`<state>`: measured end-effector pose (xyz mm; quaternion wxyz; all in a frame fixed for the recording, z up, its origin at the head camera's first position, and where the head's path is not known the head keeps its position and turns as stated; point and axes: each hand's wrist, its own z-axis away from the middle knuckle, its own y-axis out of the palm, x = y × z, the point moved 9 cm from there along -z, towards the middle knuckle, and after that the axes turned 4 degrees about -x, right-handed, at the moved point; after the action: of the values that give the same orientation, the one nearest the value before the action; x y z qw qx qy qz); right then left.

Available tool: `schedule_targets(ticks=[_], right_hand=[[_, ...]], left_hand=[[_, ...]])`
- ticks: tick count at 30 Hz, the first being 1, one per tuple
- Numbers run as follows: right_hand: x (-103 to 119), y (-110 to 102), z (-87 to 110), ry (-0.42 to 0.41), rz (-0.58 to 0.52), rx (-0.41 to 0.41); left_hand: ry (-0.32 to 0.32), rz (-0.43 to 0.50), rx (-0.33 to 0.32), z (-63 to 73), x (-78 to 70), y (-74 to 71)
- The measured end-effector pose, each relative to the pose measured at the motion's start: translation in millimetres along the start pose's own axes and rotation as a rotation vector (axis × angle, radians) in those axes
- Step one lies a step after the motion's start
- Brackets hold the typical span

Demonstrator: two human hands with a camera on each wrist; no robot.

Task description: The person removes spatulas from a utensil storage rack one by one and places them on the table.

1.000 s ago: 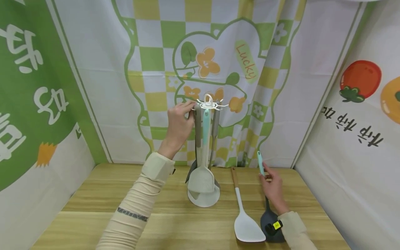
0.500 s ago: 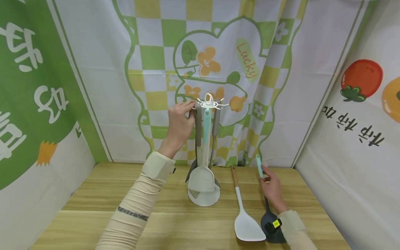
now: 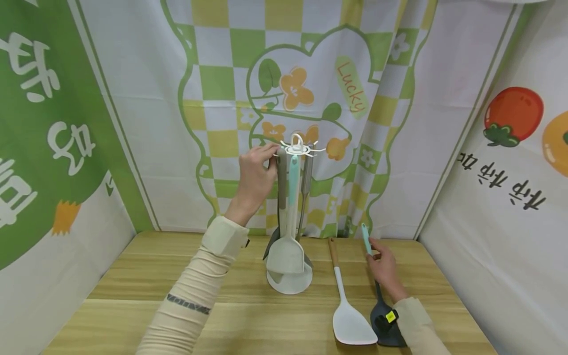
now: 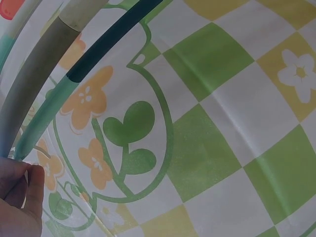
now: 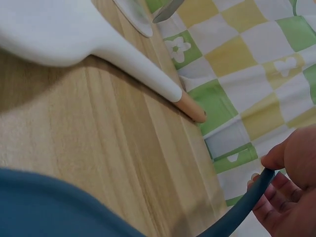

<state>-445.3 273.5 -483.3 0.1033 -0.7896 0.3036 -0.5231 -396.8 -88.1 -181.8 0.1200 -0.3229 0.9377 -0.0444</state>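
A white utensil rack (image 3: 290, 286) with a hooked top stands mid-table, hung with several kitchen tools. My left hand (image 3: 256, 172) pinches the handle end of a mint-handled dark utensil (image 4: 49, 108) right at the hooks; its head is mostly hidden behind the others. Close by hang a grey handle (image 3: 281, 180) and, in front, a pale spatula (image 3: 286, 256) with a mint handle. At the right, my right hand (image 3: 385, 266) holds a dark spatula (image 3: 380, 310) by its mint handle, between thumb and fingers. Its head points toward me, low over the table, partly covered by my wrist.
A white spatula (image 3: 352, 323) with a wooden handle lies between the rack and my right hand, its head overlapping the dark one's edge in the head view. The wooden table (image 3: 133, 281) ends at a patterned curtain (image 3: 222, 123) behind, with printed cloth at both sides.
My right hand has shifted slightly left, and the tip of the dark spatula's handle has come lower and to the left. My left hand stays at the rack's hooks.
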Motion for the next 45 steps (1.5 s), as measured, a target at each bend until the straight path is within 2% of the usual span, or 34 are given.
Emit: schedule_targets(ticks=[8,17,25,32,45], right_hand=[[-11.8,5.8,-2.7,0.033,0.033,0.033],[-15.5,14.1,-2.7,0.048,0.035,0.112],[-19.1,18.3,-2.7,0.044,0.064,0.117],[-24.6,26.1,-1.9,0.063,0.08,0.165],[-21.5,32.5,-0.3,0.06,0.087,0.212]], left_hand=[[0.003,-0.001,0.004,-0.2,-0.8,-0.1],[-0.003,0.0,0.006,-0.5,-1.2,-0.9],[-0.004,-0.007,0.01,-1.2,-3.4,-1.6],[-0.006,-0.003,0.017,-0.6,-3.3,-1.3],[0.0,-0.009,0.021,0.0,-5.1,-1.0]])
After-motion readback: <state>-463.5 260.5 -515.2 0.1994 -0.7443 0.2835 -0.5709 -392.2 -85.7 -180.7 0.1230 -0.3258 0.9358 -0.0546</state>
